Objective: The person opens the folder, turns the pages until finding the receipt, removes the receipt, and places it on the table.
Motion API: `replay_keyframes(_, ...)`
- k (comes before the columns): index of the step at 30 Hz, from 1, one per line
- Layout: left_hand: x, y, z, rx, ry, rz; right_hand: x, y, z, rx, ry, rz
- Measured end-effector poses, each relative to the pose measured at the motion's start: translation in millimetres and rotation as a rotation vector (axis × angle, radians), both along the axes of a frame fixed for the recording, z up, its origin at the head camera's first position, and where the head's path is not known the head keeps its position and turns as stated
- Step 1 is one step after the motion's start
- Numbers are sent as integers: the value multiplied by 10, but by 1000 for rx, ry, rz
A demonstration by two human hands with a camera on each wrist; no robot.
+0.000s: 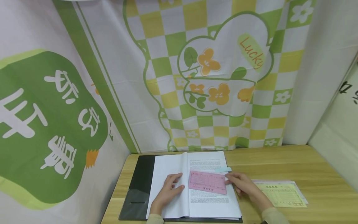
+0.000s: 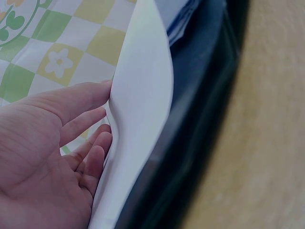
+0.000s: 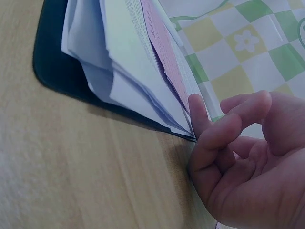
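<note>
A pink printed slip (image 1: pixel 207 182) lies slightly tilted on the right-hand printed page (image 1: pixel 208 203) of an open document in a black folder (image 1: pixel 137 189). My right hand (image 1: pixel 243 185) is at the slip's right edge, fingertips touching there. In the right wrist view its fingers (image 3: pixel 198 112) are loosely bent at the paper's edge, the thumb apart from the index fingertip. My left hand (image 1: pixel 167 191) rests on the blank left page (image 1: pixel 165 168), fingers relaxed. In the left wrist view its fingertips (image 2: pixel 106 89) touch the curved white sheet (image 2: pixel 138 95).
A pale blue tab (image 1: pixel 224 169) sticks out at the right page's edge, above the pink slip. Right of the folder, a yellow printed slip (image 1: pixel 282 196) lies over other papers on the wooden table (image 1: pixel 274 160). Patterned cloth (image 1: pixel 173 99) hangs behind the table.
</note>
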State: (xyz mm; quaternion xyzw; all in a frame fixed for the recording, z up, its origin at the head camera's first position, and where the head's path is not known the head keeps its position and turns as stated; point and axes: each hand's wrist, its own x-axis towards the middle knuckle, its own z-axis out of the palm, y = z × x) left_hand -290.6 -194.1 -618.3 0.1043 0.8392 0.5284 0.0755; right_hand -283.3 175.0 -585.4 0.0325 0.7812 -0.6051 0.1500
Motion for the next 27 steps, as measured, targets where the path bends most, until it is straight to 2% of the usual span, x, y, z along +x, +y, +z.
replay_keyframes(8,-7,6,2,16,12,-3,-19,7,2,-26,1,22)
replay_keyframes(15,-6,1,-12,9,9,1,-9,-21,-14,-43,-23,3)
replay_keyframes(23,4,4,-4,9,10,2,23,-31,-37,-79,20,36)
replay_keyframes(27,-1,1,-6,-1,15,-1,37,-62,-32,-50,34,58)
